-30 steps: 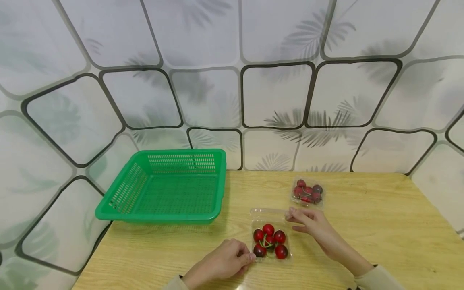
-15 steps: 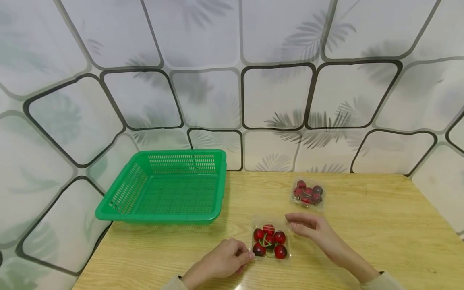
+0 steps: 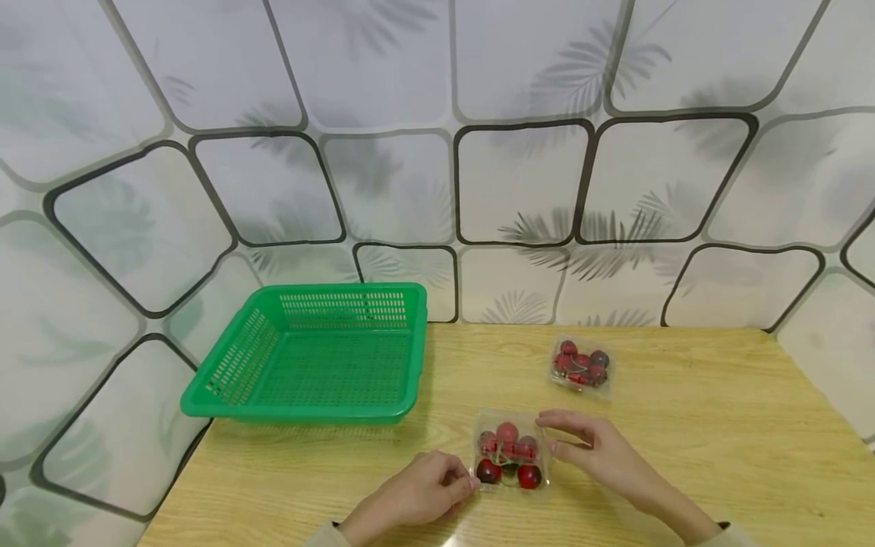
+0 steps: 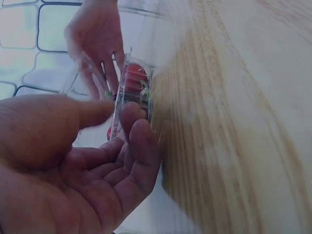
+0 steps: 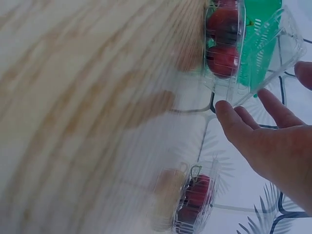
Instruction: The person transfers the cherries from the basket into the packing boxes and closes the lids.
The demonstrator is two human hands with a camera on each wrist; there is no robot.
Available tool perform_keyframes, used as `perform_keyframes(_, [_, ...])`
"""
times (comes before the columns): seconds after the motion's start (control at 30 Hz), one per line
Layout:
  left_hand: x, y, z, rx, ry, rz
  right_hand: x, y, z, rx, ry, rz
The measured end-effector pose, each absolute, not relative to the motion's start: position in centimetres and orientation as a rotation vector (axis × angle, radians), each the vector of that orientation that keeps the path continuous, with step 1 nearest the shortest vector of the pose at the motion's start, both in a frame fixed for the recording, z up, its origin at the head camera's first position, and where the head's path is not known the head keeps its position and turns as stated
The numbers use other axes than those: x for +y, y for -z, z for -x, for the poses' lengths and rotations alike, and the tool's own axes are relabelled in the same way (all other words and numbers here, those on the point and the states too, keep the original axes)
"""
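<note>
Lid of near clamshell point(image 3: 509, 454) now folded down over the cherries point(image 3: 507, 433) vs 1.0 s ago, when it stood open toward the back; right hand has come in w/ it, left hand unchanged. Wooden surface point(image 3: 718, 425) carries everything. Green basket point(image 3: 311, 357) sits back-left, nothing visible inside, well apart from both hands. Second clamshell point(image 3: 581, 366), closed, w/ cherries, back-right of the near one, untouched. Near clamshell lies front-centre on the surface, between the hands; lid hazy over the upper fruit, front edge looks not fully seated, though can't tell for sure. Left hand point(image 3: 420, 497): fingers curled, thumb and fingertips pinching the box's left front corner, steadying it. Right hand point(image 3: 591, 448): fingers relaxed and fairly straight, tips resting on the lid's right edge, nothing gripped; the right wrist view shows the lid edge just off the fingertips point(image 5: 229, 113). Judged step: closing the near box, lid down but prob. not snapped. Next move would call for downward press along the lid rim w/ left hand holding the base still; light force, as thin plastic could flex or skid on the surface.
</note>
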State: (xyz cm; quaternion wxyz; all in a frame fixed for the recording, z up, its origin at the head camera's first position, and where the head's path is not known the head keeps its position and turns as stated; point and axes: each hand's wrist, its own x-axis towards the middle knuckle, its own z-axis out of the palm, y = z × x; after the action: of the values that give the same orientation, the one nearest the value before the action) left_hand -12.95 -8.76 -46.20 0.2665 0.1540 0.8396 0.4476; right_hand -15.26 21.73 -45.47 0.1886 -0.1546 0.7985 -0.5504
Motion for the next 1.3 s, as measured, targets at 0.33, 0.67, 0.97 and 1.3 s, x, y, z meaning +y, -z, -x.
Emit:
perform_keyframes(0.33, [-9.4,46.0,13.4,2.266,-1.308,-0.404,21.7,45.6,14.7,2.277,1.529,0.445])
perform_keyframes(0.67, [-8.9,46.4,13.2,2.265,-1.346,-0.398,21.7,46.1,14.3,2.354,1.503,0.505])
perform_keyframes(0.97, [-8.6,46.5,12.8,2.237,-1.342,-0.389,22.1,46.2,13.8,2.364,1.405,0.242])
perform_keyframes(1.3, [-8.5,46.9,12.9,2.164,-1.376,-0.368,22.4,47.1,13.4,1.996,1.402,0.327])
